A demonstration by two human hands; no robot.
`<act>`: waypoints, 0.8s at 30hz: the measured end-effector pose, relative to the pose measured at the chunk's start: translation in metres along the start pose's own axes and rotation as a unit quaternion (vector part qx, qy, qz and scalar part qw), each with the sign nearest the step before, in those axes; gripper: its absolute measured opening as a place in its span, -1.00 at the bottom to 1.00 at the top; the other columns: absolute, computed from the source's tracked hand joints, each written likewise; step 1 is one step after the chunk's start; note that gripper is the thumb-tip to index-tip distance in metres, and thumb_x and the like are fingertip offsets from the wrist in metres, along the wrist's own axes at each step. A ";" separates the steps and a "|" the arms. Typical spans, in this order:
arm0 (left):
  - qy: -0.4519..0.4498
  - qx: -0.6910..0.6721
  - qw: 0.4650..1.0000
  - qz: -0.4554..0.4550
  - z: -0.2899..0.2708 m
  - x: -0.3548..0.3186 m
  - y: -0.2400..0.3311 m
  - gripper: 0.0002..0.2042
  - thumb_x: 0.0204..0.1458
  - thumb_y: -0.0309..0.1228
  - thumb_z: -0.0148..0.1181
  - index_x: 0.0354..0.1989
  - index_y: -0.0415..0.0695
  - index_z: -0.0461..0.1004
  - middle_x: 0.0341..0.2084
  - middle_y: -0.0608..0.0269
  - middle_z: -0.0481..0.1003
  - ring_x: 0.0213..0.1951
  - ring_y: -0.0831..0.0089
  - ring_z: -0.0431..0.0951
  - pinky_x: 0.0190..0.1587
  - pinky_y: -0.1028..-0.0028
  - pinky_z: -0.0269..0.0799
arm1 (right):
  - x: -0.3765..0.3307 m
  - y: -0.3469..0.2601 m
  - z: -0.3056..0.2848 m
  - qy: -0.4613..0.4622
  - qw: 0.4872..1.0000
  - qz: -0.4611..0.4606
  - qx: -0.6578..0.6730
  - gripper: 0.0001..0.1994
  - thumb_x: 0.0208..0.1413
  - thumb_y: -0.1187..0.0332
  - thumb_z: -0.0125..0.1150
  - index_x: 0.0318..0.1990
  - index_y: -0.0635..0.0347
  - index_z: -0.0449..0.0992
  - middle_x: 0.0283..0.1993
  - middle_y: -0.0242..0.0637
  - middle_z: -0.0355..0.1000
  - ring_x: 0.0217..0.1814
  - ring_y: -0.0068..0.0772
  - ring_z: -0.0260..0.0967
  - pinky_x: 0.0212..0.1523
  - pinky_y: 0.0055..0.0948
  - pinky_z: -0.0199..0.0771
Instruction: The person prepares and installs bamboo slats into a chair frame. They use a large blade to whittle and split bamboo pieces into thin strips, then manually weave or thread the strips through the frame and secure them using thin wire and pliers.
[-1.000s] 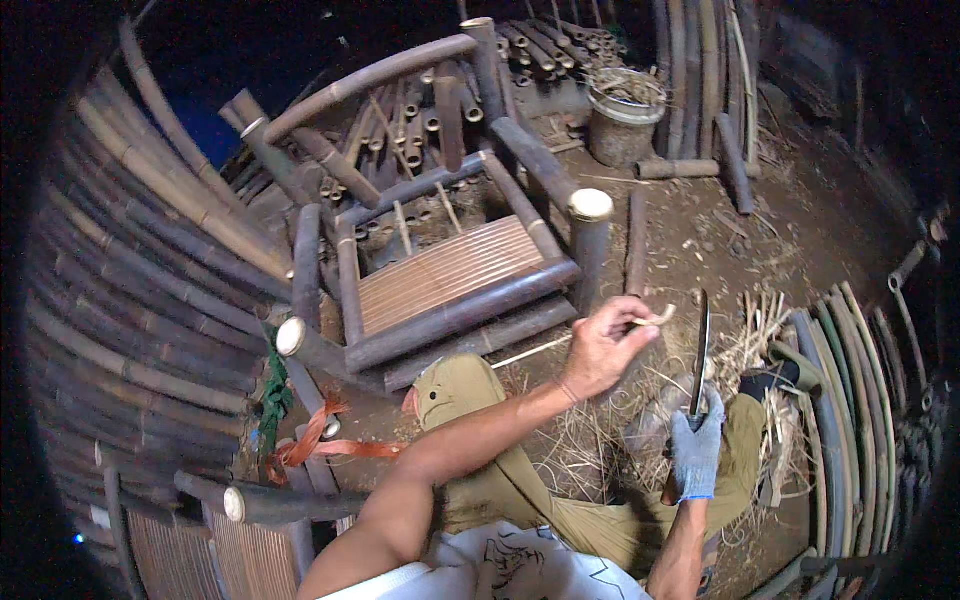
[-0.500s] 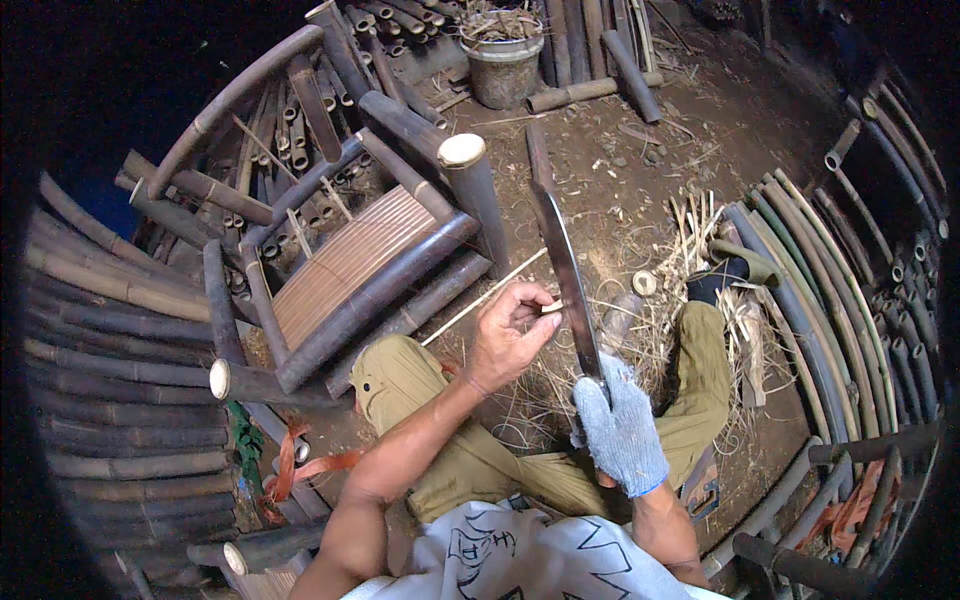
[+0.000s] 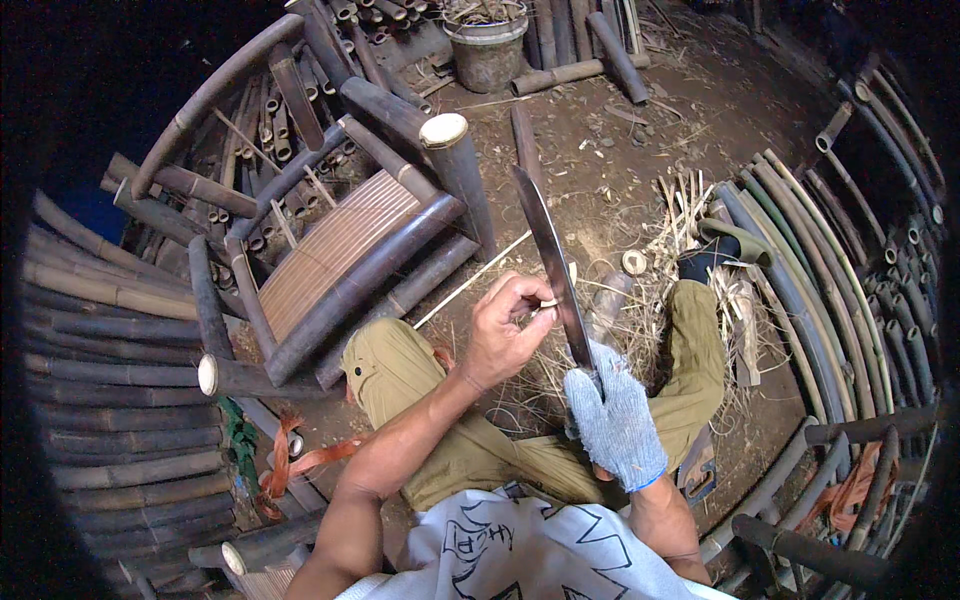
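Observation:
My right hand wears a grey-blue knitted glove and is wrapped round the handle end of a long-bladed machete. The dark blade points up and away from me, its tip leaning slightly left. My bare left hand pinches a short pale bamboo strip between thumb and fingers. That strip meets the blade's side about halfway along. A thin pale stick lies on the ground beyond the left hand, beside a bamboo chair.
The dark bamboo chair with a slatted panel stands at left. Bamboo shavings pile between my legs and around my right foot. A bucket of scraps stands at the back. Bamboo poles line the right; more poles line the left.
The view has shifted, so the surroundings sit slightly left and higher. The machete blade appears tilted a little further left. Both hands keep their holds.

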State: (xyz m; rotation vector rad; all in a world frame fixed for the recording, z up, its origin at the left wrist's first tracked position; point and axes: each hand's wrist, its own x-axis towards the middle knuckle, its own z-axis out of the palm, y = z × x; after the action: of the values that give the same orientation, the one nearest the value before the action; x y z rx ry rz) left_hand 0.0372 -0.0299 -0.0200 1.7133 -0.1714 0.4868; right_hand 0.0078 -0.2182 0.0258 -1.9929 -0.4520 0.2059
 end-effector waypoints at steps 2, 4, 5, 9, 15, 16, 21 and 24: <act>0.004 -0.016 1.000 -0.004 0.002 -0.001 0.000 -0.82 -0.01 -0.66 0.24 -0.23 -0.26 0.46 -0.27 0.22 0.44 -0.19 0.48 0.57 -0.12 0.48 0.58 | -0.001 -0.002 -0.002 -0.004 1.000 0.005 0.005 -0.65 0.24 0.34 0.07 0.14 0.26 0.38 -0.18 0.03 0.45 -0.20 -0.06 0.48 -0.13 -0.21 0.44; 0.004 -0.020 1.000 -0.009 0.003 -0.002 0.000 -0.82 -0.01 -0.66 0.24 -0.22 -0.26 0.46 -0.26 0.22 0.44 -0.18 0.48 0.57 -0.12 0.48 0.58 | -0.002 -0.001 -0.002 0.005 1.000 -0.011 -0.007 -0.65 0.24 0.34 0.08 0.14 0.26 0.38 -0.17 0.04 0.45 -0.17 -0.02 0.48 -0.12 -0.20 0.45; 0.001 -0.020 1.000 -0.012 0.003 -0.003 -0.003 -0.82 -0.01 -0.66 0.24 -0.22 -0.26 0.46 -0.26 0.22 0.44 -0.18 0.49 0.56 -0.12 0.49 0.58 | -0.002 0.000 -0.002 0.010 1.000 -0.018 -0.014 -0.65 0.24 0.34 0.08 0.14 0.26 0.38 -0.16 0.05 0.46 -0.16 0.00 0.48 -0.11 -0.19 0.45; 0.005 -0.021 1.000 -0.006 0.007 -0.004 -0.006 -0.81 -0.01 -0.66 0.25 -0.21 -0.25 0.45 -0.27 0.22 0.46 -0.18 0.50 0.58 -0.12 0.50 0.57 | -0.003 -0.005 -0.005 -0.004 1.000 -0.011 -0.008 -0.65 0.24 0.30 0.09 0.10 0.32 0.38 -0.06 0.18 0.45 0.00 0.22 0.43 0.00 -0.08 0.45; 0.017 -0.023 0.999 -0.022 0.018 -0.008 -0.001 -0.77 -0.03 -0.66 0.28 -0.20 -0.27 0.41 -0.30 0.21 0.52 -0.22 0.52 0.60 -0.12 0.50 0.56 | -0.018 -0.007 -0.011 -0.006 0.999 0.004 -0.054 -0.65 0.25 0.31 0.05 0.11 0.33 0.36 -0.08 0.19 0.45 -0.01 0.26 0.41 -0.02 -0.04 0.43; 0.026 -0.027 0.999 -0.039 0.017 -0.008 -0.006 -0.74 -0.03 -0.67 0.28 -0.17 -0.28 0.39 -0.29 0.20 0.52 -0.21 0.52 0.59 -0.13 0.50 0.56 | -0.024 -0.009 -0.014 -0.014 0.998 0.010 -0.056 -0.65 0.25 0.31 0.05 0.11 0.33 0.36 -0.08 0.19 0.44 -0.01 0.26 0.41 -0.01 -0.04 0.43; 0.016 -0.055 0.997 -0.054 0.013 -0.001 -0.013 -0.71 -0.02 -0.72 0.23 -0.14 -0.27 0.35 -0.24 0.19 0.49 -0.17 0.50 0.58 -0.08 0.49 0.55 | -0.055 -0.021 -0.038 -0.078 0.987 0.133 -0.044 -0.58 0.23 0.31 0.07 0.20 0.28 0.31 -0.01 0.21 0.41 0.03 0.23 0.41 0.07 -0.07 0.40; 0.002 -0.064 0.996 -0.056 0.004 0.006 -0.010 -0.68 0.02 -0.74 0.19 -0.08 -0.23 0.30 -0.18 0.22 0.43 -0.09 0.46 0.56 0.01 0.47 0.52 | -0.064 -0.010 -0.043 -0.073 0.990 0.121 -0.009 -0.57 0.23 0.30 0.08 0.21 0.26 0.32 -0.03 0.18 0.42 0.02 0.18 0.43 0.08 -0.09 0.40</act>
State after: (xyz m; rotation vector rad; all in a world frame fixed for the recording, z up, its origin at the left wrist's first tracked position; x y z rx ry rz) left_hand 0.0472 -0.0310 -0.0276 1.5864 -0.1010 0.3895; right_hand -0.0382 -0.2755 0.0503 -2.0571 -0.3042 0.5038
